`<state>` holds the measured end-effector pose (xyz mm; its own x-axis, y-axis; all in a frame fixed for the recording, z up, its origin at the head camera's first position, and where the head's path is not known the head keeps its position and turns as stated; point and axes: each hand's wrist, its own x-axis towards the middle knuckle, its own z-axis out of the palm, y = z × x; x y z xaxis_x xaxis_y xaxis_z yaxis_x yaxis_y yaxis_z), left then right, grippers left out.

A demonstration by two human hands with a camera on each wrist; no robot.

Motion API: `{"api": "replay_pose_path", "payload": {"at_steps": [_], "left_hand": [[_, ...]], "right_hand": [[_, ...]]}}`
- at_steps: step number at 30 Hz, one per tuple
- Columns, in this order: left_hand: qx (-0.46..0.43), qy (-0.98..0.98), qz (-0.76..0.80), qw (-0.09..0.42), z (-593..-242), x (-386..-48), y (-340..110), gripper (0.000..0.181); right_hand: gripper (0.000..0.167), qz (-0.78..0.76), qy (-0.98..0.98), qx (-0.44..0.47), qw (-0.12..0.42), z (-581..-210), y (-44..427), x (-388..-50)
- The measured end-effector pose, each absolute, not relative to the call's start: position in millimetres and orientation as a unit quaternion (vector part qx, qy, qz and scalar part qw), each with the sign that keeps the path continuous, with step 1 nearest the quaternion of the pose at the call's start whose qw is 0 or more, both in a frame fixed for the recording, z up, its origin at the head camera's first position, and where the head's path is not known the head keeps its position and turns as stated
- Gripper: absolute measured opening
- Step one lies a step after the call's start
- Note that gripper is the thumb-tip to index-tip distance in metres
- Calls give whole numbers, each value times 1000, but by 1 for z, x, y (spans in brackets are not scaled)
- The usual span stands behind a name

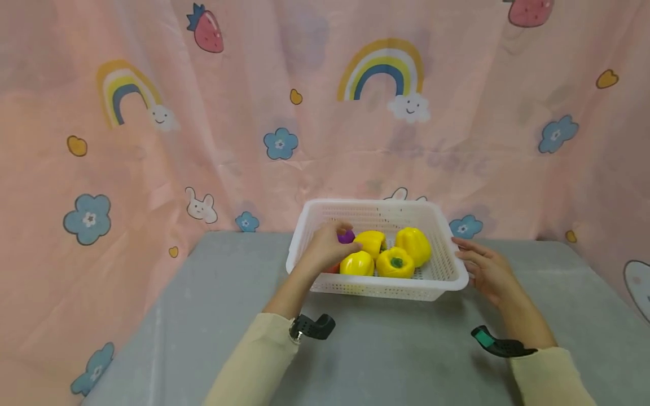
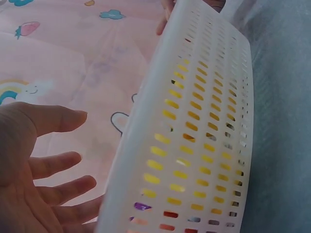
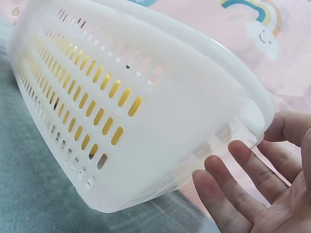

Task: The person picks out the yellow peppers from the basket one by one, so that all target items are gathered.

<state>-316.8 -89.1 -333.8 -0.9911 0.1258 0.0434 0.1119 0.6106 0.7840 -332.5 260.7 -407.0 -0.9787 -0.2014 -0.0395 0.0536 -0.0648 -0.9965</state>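
A white perforated plastic basket (image 1: 378, 286) holds several yellow bell peppers (image 1: 395, 263). Near its left end, a purple item (image 1: 346, 237) and a red item (image 1: 332, 269) lie partly hidden; I cannot tell their kinds. Over that end is my left hand (image 1: 325, 246), fingers spread and nothing between them; the left wrist view shows the thumb and fingers apart above the rim. My right hand (image 1: 490, 273) is at the basket's right end, its fairly straight fingertips at the outer wall below the rim. In the right wrist view those fingers (image 3: 226, 170) look relaxed.
The basket stands on a grey-covered table (image 1: 228, 293), near its back edge. Behind hangs a pink curtain (image 1: 233, 90) printed with rainbows, flowers and strawberries. Each wrist wears a dark strap, such as the left strap (image 1: 317, 327).
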Motion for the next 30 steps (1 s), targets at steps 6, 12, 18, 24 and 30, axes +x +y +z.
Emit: {"api": "replay_pose_path", "payload": {"at_steps": [6, 12, 18, 24, 30], "left_hand": [[53, 910, 410, 30, -341, -324, -81, 52], [49, 917, 391, 54, -347, -328, -74, 54], [49, 940, 331, 60, -353, -328, -66, 54], [53, 956, 285, 50, -356, -327, -59, 58], [56, 967, 243, 44, -357, -332, -53, 58]], "right_hand": [[53, -705, 703, -45, 83, -409, 258, -333], [55, -698, 710, -43, 84, -408, 256, -334], [47, -709, 698, -51, 86, -409, 255, -332], [51, -702, 706, -35, 80, -412, 255, -330], [56, -706, 703, -35, 77, -411, 258, -332]]}}
